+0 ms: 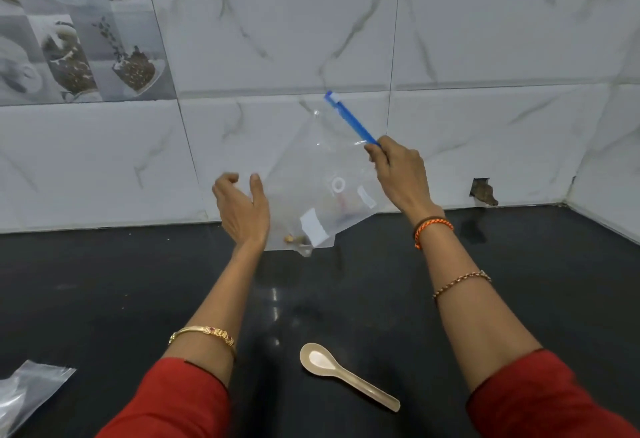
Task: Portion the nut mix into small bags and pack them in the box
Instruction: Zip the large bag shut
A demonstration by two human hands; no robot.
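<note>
White marble-veined wall tiles (294, 22) rise behind a glossy black countertop (104, 282).

Your right hand (401, 174) holds the bag (322, 178) up before the wall (485, 39), your left hand (242, 209) just left of it, spoon (346, 373) on the worktop (104, 282) nearer you, another bag (27, 392) far left.

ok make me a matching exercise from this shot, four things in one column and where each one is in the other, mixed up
Things:
1. large clear bag
2. spoon
3. small bag
4. left hand

Places or states:
A. lying on the black counter between the forearms
B. open, holding nothing, beside the hanging bag
C. held up by its blue zip strip in the right hand
D. at the lower left edge of the view, on the counter

Pairs: 1-C, 2-A, 3-D, 4-B
</note>
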